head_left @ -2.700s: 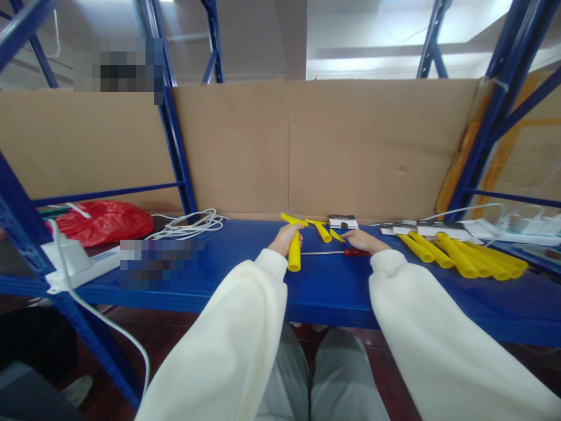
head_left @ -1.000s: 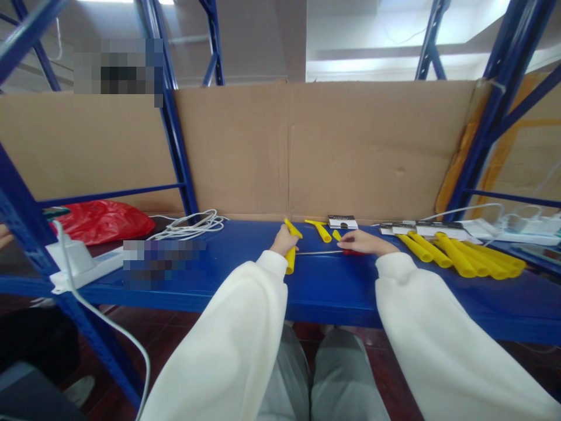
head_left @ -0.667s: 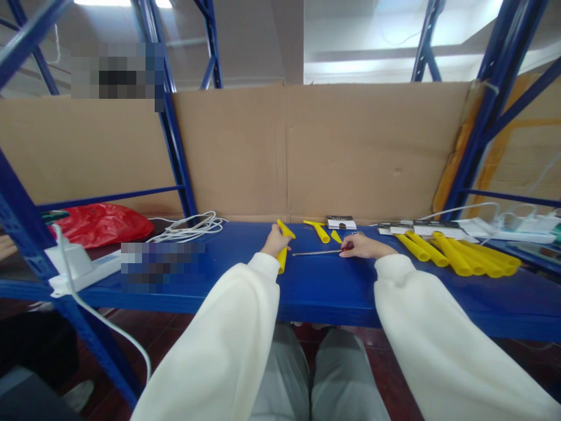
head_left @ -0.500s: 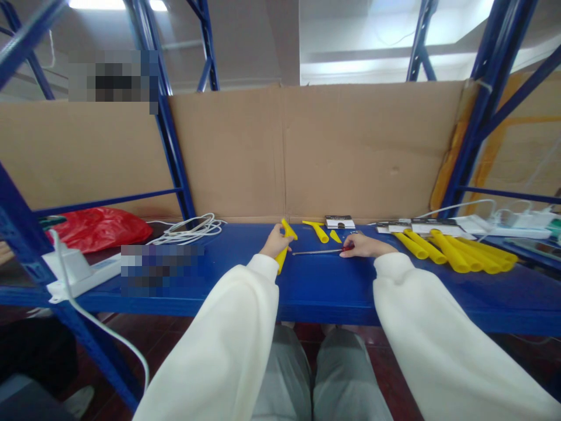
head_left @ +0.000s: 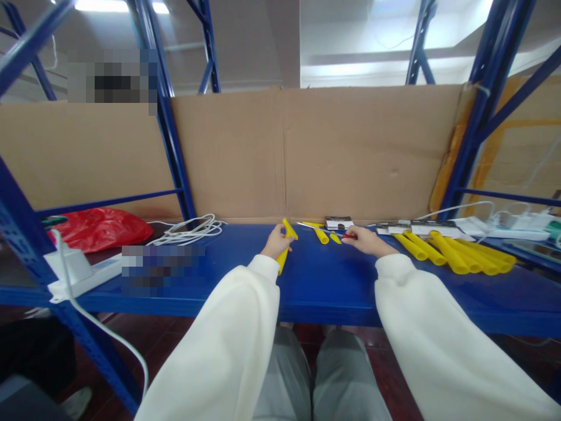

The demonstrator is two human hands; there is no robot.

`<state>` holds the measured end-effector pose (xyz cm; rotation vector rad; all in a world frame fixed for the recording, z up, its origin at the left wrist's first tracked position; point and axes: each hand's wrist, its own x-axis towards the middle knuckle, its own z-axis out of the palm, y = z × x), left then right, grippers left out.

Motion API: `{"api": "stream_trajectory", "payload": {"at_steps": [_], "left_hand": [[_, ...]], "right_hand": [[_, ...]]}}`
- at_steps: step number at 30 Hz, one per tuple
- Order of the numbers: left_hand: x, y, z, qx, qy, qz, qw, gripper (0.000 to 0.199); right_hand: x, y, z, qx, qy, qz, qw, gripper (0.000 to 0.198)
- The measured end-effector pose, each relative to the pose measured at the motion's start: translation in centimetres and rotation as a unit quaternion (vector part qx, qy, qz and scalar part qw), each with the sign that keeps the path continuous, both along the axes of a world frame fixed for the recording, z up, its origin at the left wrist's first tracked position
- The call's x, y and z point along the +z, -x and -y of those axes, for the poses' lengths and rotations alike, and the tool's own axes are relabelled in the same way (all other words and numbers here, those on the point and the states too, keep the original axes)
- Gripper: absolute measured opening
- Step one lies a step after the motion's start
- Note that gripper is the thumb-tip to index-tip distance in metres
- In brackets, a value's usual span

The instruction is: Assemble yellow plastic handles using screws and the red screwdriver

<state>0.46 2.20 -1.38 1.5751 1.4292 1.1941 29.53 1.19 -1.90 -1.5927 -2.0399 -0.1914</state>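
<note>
My left hand [head_left: 276, 241] is closed around a yellow plastic piece with a tube-like lower end [head_left: 283, 261] and a flared top; the fingers cover its middle. To the right, my right hand [head_left: 362, 240] grips the red handle of a screwdriver [head_left: 349, 237]. Its long metal shaft points left and slightly away from me, over the back of the blue shelf. A second yellow piece with a round open end [head_left: 322, 236] lies beneath or behind the shaft. Close to the handle is a small pointed yellow part [head_left: 335, 238].
Several yellow tubes [head_left: 453, 255] lie at right beside black-and-white packets [head_left: 432, 227]. A small black-and-white box [head_left: 339, 223] sits against the cardboard wall [head_left: 350, 152]. At left are a coiled white cable [head_left: 193, 229], a red bag [head_left: 105, 228] and a power strip [head_left: 94, 275].
The screwdriver has lifted and swung away from me, its tip now farther back and no longer pointing at my left hand. My left hand has stayed put with the yellow piece.
</note>
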Motion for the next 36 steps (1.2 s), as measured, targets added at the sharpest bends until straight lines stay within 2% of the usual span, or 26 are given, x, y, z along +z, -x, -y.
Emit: {"api": "stream_trajectory", "payload": {"at_steps": [3,6,23,32,36], "left_hand": [[0.1,-0.1,0.2,-0.007,-0.005,-0.005,1.000,0.037],[0.1,-0.1,0.3,-0.013,-0.007,-0.008,1.000,0.037],[0.3,-0.3,0.5,-0.025,-0.007,-0.015,1.000,0.040],[0.0,-0.3,0.3,-0.026,-0.008,-0.016,1.000,0.041],[0.0,-0.3,0.2,-0.021,-0.006,-0.026,0.999,0.044]], "right_hand": [[0.1,0.3,-0.1,0.042,0.007,-0.036,0.998,0.025],[0.1,0.6,-0.1,0.055,0.012,-0.050,0.997,0.024],[0.6,1.1,0.8,0.034,0.058,-0.056,0.996,0.017],[0.9,1.4,1.1,0.007,0.061,-0.043,0.997,0.018],[0.6,1.1,0.8,0.022,0.051,-0.043,0.997,0.019]]}}
